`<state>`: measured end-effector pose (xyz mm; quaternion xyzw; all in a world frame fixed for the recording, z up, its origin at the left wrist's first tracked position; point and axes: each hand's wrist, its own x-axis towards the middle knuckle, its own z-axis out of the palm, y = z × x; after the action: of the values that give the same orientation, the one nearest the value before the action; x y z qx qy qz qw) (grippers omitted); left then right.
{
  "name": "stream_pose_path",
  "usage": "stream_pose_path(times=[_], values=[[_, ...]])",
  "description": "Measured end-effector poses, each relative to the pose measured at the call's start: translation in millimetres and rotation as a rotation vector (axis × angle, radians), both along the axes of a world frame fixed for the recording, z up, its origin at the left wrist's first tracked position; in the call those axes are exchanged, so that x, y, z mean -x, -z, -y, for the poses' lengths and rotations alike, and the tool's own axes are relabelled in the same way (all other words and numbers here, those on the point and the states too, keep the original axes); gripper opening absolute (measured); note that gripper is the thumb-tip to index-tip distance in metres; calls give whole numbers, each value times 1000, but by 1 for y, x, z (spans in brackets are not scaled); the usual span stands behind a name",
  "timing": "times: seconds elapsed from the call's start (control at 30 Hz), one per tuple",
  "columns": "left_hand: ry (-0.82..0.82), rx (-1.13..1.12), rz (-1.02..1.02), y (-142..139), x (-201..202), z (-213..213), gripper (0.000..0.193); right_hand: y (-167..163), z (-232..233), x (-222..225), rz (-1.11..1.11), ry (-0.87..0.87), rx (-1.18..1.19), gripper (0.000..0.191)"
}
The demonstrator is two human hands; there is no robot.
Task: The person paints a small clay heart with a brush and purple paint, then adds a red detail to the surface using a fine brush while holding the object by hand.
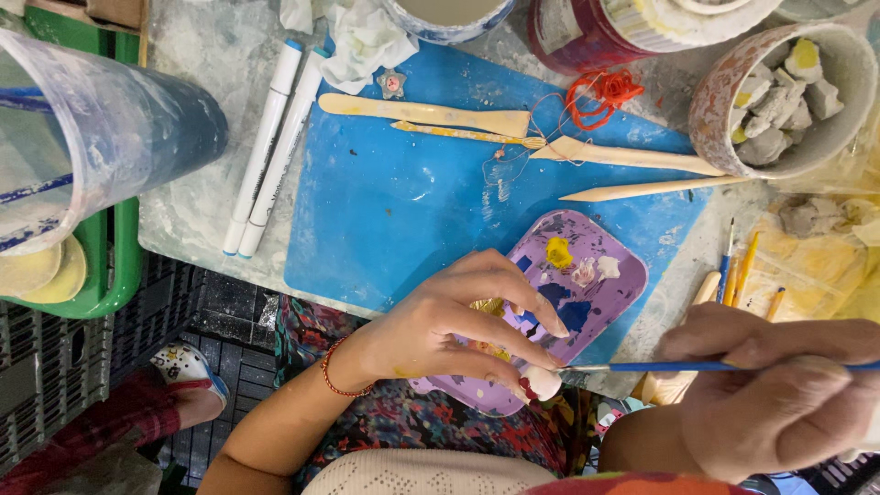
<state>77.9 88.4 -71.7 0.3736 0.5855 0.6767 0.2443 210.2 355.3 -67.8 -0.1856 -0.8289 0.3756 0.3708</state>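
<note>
Figurine (pixel 541 381), small and white, is pinched by left hand (pixel 440 330) fingers (pixel 513 362); one blue paintbrush (pixel 697 367) is gripped by right hand (pixel 779 394), partly cut off. Two white markers (pixel 270 147) are seen on the bench (pixel 192 211).

figurine (pixel 541 381): small, white with a red patch on its left side, pinched at fingertips, near edge of scene, just over the palette's near rim | brush (pixel 678 367): thin blue handle, lies level left-right, metal ferrule and tip at left touching figurine, handle runs right out of view
</note>
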Motion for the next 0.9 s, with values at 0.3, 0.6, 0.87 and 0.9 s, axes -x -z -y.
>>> stream_pose_path(times=[0.3,0.6,0.87,0.9], values=[[45,35,90,2,-4,1,36,-7,-23,-4,27,-184,153,26],[40,11,175,-3,0,-1,30,9,-19,-7,-12,12,71,43],[23,11,186,-4,-2,-3,31,-4,1,7,104,-81,-21,48],[24,8,191,-4,-2,-3,31,-6,2,8,120,-83,-35,48]])
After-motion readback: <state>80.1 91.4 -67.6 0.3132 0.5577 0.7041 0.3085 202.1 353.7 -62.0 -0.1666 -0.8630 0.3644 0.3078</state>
